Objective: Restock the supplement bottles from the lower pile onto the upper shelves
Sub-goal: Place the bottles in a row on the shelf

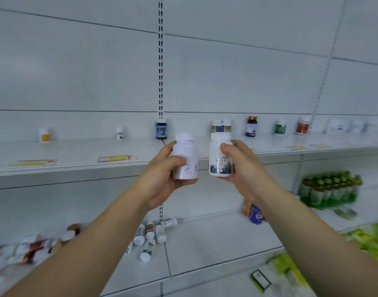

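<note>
My left hand [162, 176] grips a plain white supplement bottle [187, 151] upright. My right hand [239, 163] holds a second white bottle with a dark mountain label [219, 166], also upright. Both are raised side by side just in front of the upper shelf [76, 155]. On that shelf stand spaced bottles along the back: a yellow-labelled one [44, 135], a small white one [119, 133], a blue one [161, 130], a pair [221, 125], a dark blue one [251, 126], a green one [279, 127] and a red one [302, 125]. The lower pile [149, 236] lies on the shelf below.
More toppled bottles lie at the lower left [27, 251]. An orange and a blue container [253, 212] stand on the lower shelf behind my right forearm. Green drink bottles [329, 189] and green packets [368, 241] fill the right side. Yellow price tags [115, 158] sit on the upper shelf edge.
</note>
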`<state>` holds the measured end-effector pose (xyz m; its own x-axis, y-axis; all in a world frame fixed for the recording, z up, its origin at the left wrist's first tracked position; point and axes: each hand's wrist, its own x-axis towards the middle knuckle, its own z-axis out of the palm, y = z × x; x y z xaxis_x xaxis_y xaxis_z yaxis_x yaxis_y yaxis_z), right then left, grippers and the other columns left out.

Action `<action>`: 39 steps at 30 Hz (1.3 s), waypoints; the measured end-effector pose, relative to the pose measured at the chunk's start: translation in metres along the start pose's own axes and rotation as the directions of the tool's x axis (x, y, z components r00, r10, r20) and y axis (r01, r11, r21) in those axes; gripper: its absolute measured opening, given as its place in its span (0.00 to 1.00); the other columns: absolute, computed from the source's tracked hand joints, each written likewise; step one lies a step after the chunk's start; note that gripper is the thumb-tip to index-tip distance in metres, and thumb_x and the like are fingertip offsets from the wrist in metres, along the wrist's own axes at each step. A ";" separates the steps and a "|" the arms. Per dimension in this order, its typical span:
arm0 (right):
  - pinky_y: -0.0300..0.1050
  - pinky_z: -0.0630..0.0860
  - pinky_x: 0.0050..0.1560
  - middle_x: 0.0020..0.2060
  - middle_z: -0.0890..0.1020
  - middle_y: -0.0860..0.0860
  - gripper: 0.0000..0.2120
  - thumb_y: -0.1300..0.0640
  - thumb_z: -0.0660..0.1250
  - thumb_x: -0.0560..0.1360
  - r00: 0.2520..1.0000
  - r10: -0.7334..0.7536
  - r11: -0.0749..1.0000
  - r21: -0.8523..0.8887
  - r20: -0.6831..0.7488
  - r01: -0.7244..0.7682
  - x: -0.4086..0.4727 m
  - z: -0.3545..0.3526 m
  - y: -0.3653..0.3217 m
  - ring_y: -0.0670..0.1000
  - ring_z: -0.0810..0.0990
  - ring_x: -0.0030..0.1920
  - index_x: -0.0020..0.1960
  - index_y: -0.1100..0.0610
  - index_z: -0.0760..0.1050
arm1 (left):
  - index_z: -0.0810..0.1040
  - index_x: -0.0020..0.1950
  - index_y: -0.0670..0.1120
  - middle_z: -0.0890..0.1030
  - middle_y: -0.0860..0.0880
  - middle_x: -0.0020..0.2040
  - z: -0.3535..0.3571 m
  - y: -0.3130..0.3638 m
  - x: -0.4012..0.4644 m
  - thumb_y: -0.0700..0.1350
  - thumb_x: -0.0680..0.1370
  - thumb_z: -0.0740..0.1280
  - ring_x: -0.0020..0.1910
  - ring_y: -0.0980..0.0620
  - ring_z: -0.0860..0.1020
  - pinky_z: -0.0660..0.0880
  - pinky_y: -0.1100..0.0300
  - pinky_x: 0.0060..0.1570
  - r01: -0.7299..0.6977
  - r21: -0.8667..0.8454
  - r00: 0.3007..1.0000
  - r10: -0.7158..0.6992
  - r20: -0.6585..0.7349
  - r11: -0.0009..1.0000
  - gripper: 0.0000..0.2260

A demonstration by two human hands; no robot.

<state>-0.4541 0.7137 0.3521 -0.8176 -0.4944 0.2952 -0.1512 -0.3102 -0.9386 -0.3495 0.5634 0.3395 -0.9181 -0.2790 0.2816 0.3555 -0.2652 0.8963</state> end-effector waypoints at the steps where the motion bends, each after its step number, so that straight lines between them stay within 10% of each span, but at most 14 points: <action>1: 0.52 0.80 0.44 0.42 0.82 0.49 0.03 0.57 0.65 0.76 1.000 0.000 1.000 -0.008 -0.020 -0.001 0.005 -0.016 -0.002 0.49 0.83 0.40 0.48 0.51 0.74 | 0.74 0.60 0.50 0.80 0.46 0.51 0.011 -0.009 0.011 0.32 0.76 0.57 0.45 0.46 0.80 0.79 0.51 0.39 0.012 -0.004 1.000 -0.012 0.020 1.000 0.18; 12: 0.45 0.79 0.34 0.46 0.83 0.52 0.05 0.58 0.66 0.76 0.989 0.016 0.997 -0.066 -0.149 -0.026 0.072 -0.115 0.008 0.48 0.85 0.39 0.50 0.50 0.74 | 0.75 0.57 0.49 0.80 0.45 0.49 0.059 -0.060 0.112 0.33 0.76 0.56 0.46 0.45 0.79 0.80 0.50 0.38 0.088 0.061 0.992 -0.094 0.087 0.994 0.16; 19: 0.50 0.81 0.46 0.46 0.81 0.45 0.06 0.48 0.67 0.76 0.954 -0.046 0.985 -0.174 -0.296 -0.006 0.104 -0.192 -0.002 0.50 0.84 0.45 0.49 0.44 0.70 | 0.74 0.58 0.50 0.79 0.44 0.52 0.114 -0.100 0.199 0.36 0.78 0.58 0.48 0.44 0.79 0.79 0.51 0.38 0.172 0.066 0.959 -0.182 0.218 0.983 0.14; 39: 0.51 0.81 0.43 0.38 0.85 0.49 0.08 0.51 0.65 0.77 0.933 -0.017 0.972 -0.224 -0.358 -0.068 0.091 -0.569 -0.103 0.51 0.85 0.40 0.55 0.51 0.73 | 0.73 0.58 0.49 0.77 0.41 0.54 0.467 -0.267 0.305 0.40 0.80 0.57 0.47 0.42 0.79 0.80 0.48 0.38 0.273 -0.011 0.903 -0.252 0.348 0.962 0.10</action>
<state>-0.8291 1.1622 0.3737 -0.9596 -0.1651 0.2277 -0.2160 -0.0860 -0.9726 -0.8066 0.9799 0.3464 -0.9797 0.1357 0.1474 0.0934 -0.3416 0.9352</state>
